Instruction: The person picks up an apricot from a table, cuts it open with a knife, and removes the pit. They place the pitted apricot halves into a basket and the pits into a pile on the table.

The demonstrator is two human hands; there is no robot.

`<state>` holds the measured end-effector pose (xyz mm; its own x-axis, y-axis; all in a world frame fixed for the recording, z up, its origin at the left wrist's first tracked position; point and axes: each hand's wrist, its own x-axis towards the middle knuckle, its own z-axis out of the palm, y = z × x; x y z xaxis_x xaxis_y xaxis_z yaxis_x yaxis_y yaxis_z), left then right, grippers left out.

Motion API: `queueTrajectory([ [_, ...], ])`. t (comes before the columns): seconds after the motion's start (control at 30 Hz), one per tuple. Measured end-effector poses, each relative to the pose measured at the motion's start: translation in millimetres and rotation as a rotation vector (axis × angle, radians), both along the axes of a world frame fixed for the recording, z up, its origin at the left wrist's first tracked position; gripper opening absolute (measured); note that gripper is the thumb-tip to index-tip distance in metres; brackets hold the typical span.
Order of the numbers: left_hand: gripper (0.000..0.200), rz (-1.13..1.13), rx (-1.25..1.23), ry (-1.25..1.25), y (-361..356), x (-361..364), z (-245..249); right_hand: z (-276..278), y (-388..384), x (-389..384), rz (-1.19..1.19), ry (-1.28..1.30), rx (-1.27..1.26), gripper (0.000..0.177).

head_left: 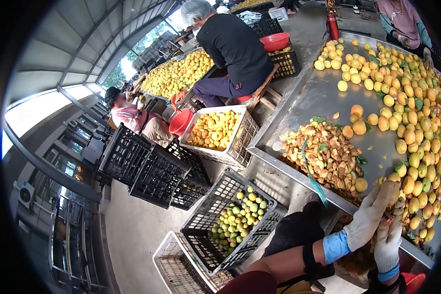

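My left hand [370, 215], in a white glove with a blue cuff, reaches over the metal table's near edge. Its fingers are closed near the yellow fruit, and what they hold is hidden. Just below it is my right hand [388, 247], gloved too, its fingers closed by a small red thing [389, 222] too small to make out. The two hands nearly touch. Beside them lie yellow-orange fruits [412, 187]. To their upper left on the table is a heap of brownish, opened-looking fruit pieces [323, 154], with a green strip [312, 179] across it.
Left of the table stand a black crate [274, 215] with green-yellow fruits, a white crate [241, 147] of orange fruit, and stacked black crates [154, 171]. A seated person [237, 49] in dark clothes is beyond. Another person [402, 22] sits across the table, near a red flask [332, 27].
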<state>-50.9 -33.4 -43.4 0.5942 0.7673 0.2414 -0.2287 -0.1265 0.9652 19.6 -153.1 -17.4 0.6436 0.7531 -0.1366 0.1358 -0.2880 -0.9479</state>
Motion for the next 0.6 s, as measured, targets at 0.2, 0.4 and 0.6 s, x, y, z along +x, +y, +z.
queueTrajectory([
  [0.2,0.057,-0.4,-0.423,0.013,38.0,4.0,59.0,4.7,-16.9,25.2,-0.1,0.271,-0.007,0.042],
  [0.4,0.062,-0.518,-0.736,-0.241,18.8,9.2,45.1,-16.5,-21.3,13.1,-0.025,0.091,0.083,0.043],
  [0.6,0.06,-0.423,-0.47,0.01,31.1,4.1,56.1,-15.9,-27.2,21.7,-0.033,0.13,0.144,0.046],
])
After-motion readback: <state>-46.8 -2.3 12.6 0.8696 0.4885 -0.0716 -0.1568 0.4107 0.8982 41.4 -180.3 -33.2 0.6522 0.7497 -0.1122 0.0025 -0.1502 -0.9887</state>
